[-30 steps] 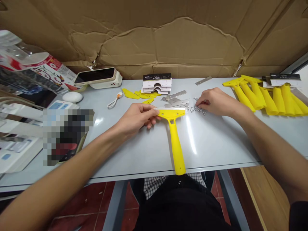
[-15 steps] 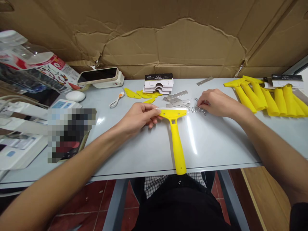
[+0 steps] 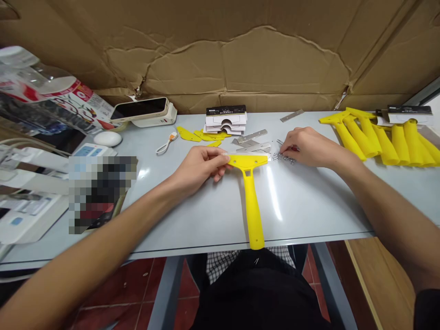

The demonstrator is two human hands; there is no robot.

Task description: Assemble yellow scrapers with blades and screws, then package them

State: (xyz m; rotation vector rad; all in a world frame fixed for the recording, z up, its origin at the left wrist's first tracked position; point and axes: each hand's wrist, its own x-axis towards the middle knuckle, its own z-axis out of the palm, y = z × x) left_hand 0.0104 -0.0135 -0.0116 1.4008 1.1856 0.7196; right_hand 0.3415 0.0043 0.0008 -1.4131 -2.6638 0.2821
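My left hand (image 3: 206, 166) pinches the left end of a yellow scraper (image 3: 253, 206), whose handle points toward me and reaches the table's front edge. A thin blade edge shows along the top of its head. Just right of that head lies a small heap of screws (image 3: 289, 160). Over the heap, my right hand (image 3: 304, 145) is closed with its fingertips down. A slim tool with a metal tip (image 3: 279, 141) and a bit of red pokes out of it, mostly hidden. Loose metal blades (image 3: 252, 136) lie behind the scraper.
Yellow cover pieces (image 3: 188, 134) lie beside stacked blade boxes (image 3: 226, 118). More yellow scrapers (image 3: 390, 142) are lined up at the right. To the left are a phone on a stand (image 3: 144, 110), a short cable (image 3: 166, 143), a bottle (image 3: 65, 91) and white devices. Cardboard (image 3: 240, 59) stands behind.
Very little differs. The right hand has shifted slightly over the screws, and some red now shows between its fingers. The left hand keeps the scraper in almost the same place.
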